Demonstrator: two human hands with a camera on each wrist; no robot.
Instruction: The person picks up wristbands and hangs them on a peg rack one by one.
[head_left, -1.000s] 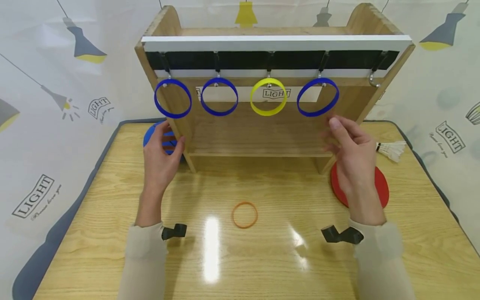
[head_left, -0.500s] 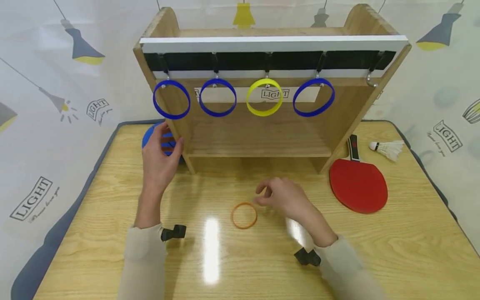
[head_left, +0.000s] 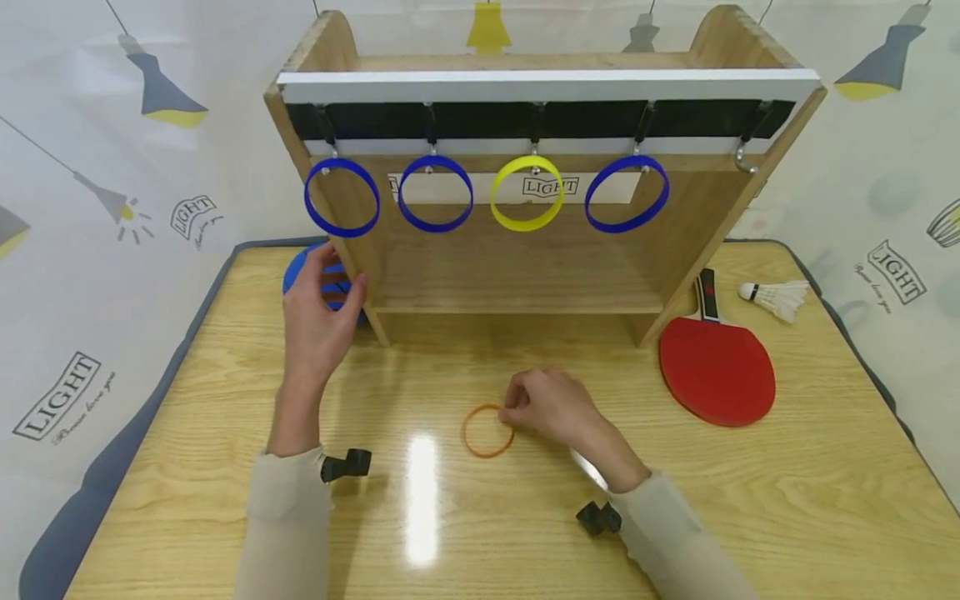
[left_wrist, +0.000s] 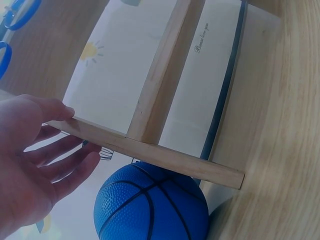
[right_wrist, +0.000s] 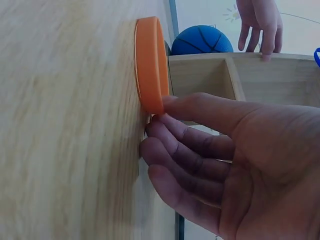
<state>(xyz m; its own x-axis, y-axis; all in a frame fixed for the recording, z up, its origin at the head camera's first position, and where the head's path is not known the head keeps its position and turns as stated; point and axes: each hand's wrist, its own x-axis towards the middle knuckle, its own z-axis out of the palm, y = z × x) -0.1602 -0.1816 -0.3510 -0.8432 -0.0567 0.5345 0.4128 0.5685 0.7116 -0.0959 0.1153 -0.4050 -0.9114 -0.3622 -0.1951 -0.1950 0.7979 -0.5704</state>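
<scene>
An orange silicone wristband (head_left: pixel 488 431) lies flat on the table in front of the wooden shelf (head_left: pixel 517 308). My right hand (head_left: pixel 551 404) pinches its near-right edge between thumb and index finger, clearest in the right wrist view, where the orange wristband (right_wrist: pixel 149 65) shows up close. At the shelf's left side panel, my left hand (head_left: pixel 321 308) grips the board, thumb on one side and fingers on the other; in the left wrist view the panel (left_wrist: pixel 165 155) runs past the thumb. Blue wristbands (head_left: pixel 342 198) and a yellow wristband (head_left: pixel 527 193) hang from hooks along the top.
The rightmost hook (head_left: pixel 744 158) carries no band. A blue ball (left_wrist: pixel 152 205) sits behind the left hand, beside the shelf. To the right lie a red table tennis paddle (head_left: pixel 717 372) and a shuttlecock (head_left: pixel 776 300). A patterned sheet (head_left: pixel 97 250) surrounds the table.
My right hand has come down from beside the rightmost blue wristband to the table and taken hold of the orange wristband. My left hand stays at the side panel.
</scene>
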